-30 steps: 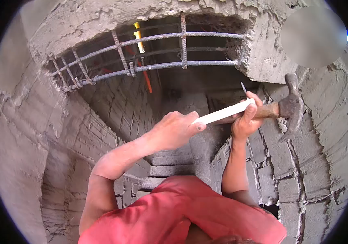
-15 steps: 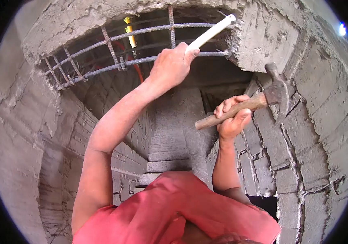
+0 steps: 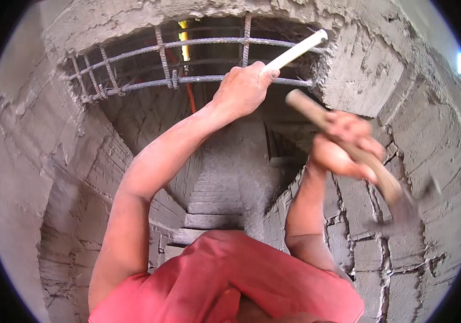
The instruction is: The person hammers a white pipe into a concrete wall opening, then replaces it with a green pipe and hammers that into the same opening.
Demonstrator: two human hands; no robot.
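My left hand (image 3: 245, 90) is closed round the lower end of a white pipe-like rod (image 3: 298, 51). The rod slants up to the right across the steel rebar (image 3: 195, 79), its far tip by the broken concrete edge (image 3: 357, 70). My right hand (image 3: 343, 142), lower and further right, grips the wooden handle of a claw hammer (image 3: 385, 180). The hammer's metal head points down to the right, smeared by motion, and the handle's butt points up to the left. Hammer and rod are apart.
Rough mortared walls of blocks (image 3: 403, 220) rise on the right, with a plastered wall (image 3: 15, 177) on the left. Concrete steps (image 3: 214, 207) lie below. Behind the rebar hang a yellow strip (image 3: 184, 40) and an orange line (image 3: 190, 97).
The hammer has swung over, its head now low on the right instead of raised. My right hand has moved right. The rod stays in my left hand, and the view has shifted slightly.
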